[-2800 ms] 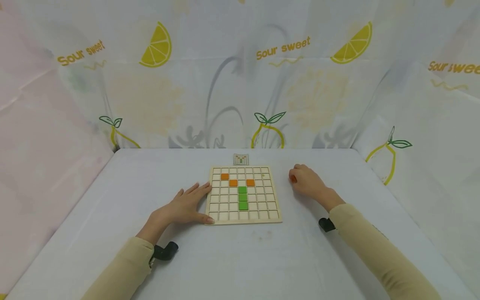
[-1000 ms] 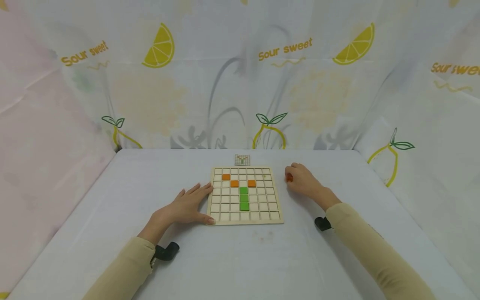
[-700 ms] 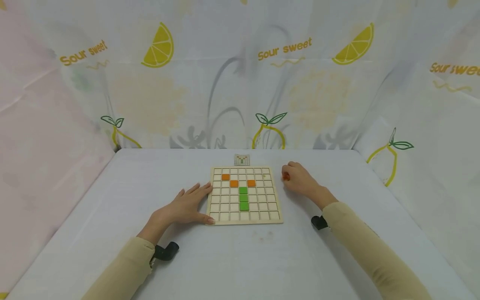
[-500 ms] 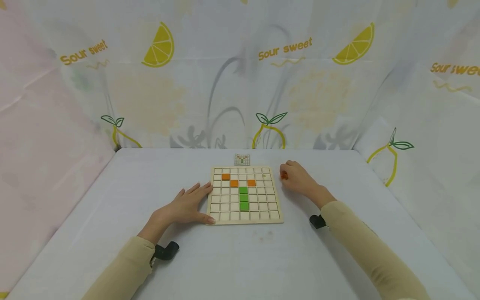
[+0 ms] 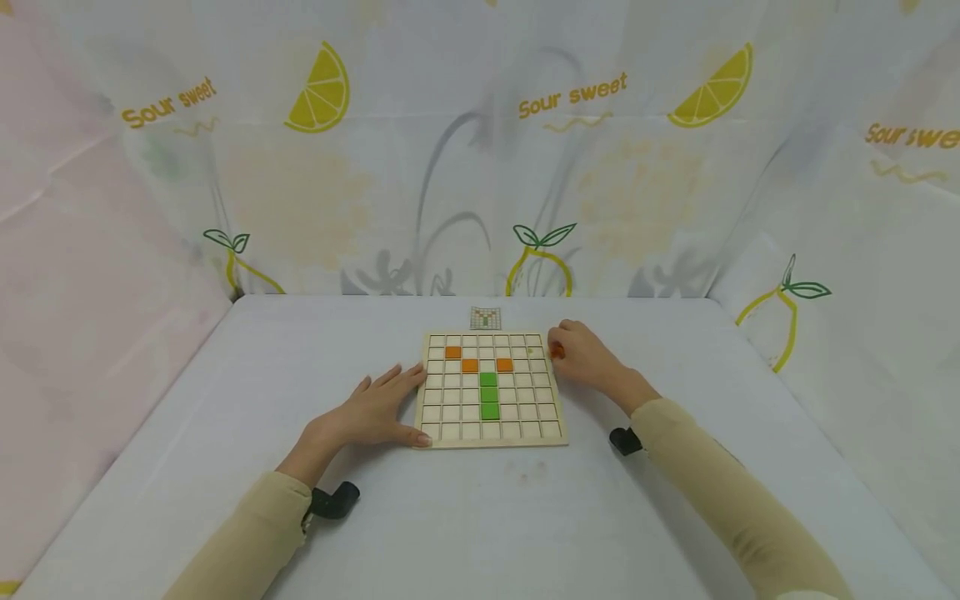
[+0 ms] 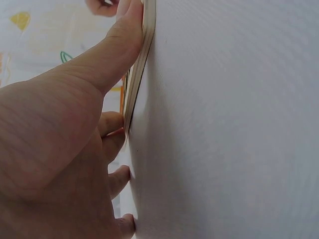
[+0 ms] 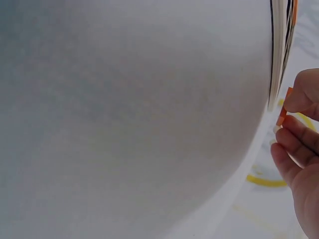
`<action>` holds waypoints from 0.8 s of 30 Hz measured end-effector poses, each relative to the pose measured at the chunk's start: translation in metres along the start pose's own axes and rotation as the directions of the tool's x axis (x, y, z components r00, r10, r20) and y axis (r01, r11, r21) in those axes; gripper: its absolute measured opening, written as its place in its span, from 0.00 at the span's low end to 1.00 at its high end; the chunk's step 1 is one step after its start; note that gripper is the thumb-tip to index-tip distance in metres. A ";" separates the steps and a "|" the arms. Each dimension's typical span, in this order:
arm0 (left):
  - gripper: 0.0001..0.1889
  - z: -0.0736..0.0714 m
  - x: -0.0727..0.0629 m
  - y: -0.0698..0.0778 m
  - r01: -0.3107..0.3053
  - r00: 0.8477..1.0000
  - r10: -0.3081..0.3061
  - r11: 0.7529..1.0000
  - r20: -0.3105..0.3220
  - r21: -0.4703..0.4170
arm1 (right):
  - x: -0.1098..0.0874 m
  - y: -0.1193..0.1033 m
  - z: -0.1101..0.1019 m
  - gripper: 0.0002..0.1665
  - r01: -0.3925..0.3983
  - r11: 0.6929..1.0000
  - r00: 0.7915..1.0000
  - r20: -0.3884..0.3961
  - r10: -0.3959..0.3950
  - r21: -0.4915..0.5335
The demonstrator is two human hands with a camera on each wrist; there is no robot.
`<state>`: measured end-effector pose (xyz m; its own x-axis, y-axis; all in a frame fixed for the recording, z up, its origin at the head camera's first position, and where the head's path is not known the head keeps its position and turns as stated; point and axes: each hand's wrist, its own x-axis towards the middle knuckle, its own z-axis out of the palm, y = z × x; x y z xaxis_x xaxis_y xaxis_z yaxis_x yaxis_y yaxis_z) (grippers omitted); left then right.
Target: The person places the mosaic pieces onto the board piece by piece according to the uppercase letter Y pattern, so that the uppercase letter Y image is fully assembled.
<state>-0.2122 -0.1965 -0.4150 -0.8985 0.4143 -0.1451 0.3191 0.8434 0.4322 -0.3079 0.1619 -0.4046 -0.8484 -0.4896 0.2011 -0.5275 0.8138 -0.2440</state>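
Note:
In the middle of the table lies a square wooden grid board with orange and green tiles set in some of its cells. My left hand rests at the board's left edge, fingers spread, thumb on the near left corner. The left wrist view shows the left thumb lying along the board's side. My right hand is beside the board's upper right edge, its fingers curled. Between its thumb and fingers it pinches an orange square tile, partly hidden by the thumb.
A small pattern card lies just behind the board, showing coloured squares on a grid. White cloth covers the table. A printed curtain stands behind it and at both sides.
My right hand has moved left with the orange tile, from away on the right to the board's right edge. My left hand and the tiles on the board stay as they were.

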 end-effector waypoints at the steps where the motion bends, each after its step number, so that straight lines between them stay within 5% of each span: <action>1: 0.60 0.000 0.000 0.000 0.000 1.000 0.000 1.000 0.000 0.000 | 0.001 -0.001 0.000 0.05 0.005 1.000 1.000 -0.002 -0.005 -0.001; 24: 0.60 0.000 0.002 -0.002 0.009 1.000 -0.009 1.000 0.007 0.015 | 0.021 -0.018 0.012 0.08 0.056 0.998 0.997 0.045 -0.057 0.026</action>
<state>-0.2143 -0.1975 -0.4164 -0.8991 0.4092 -0.1556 0.3157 0.8523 0.4171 -0.3168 0.1336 -0.4076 -0.8181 -0.5488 0.1715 -0.5750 0.7767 -0.2572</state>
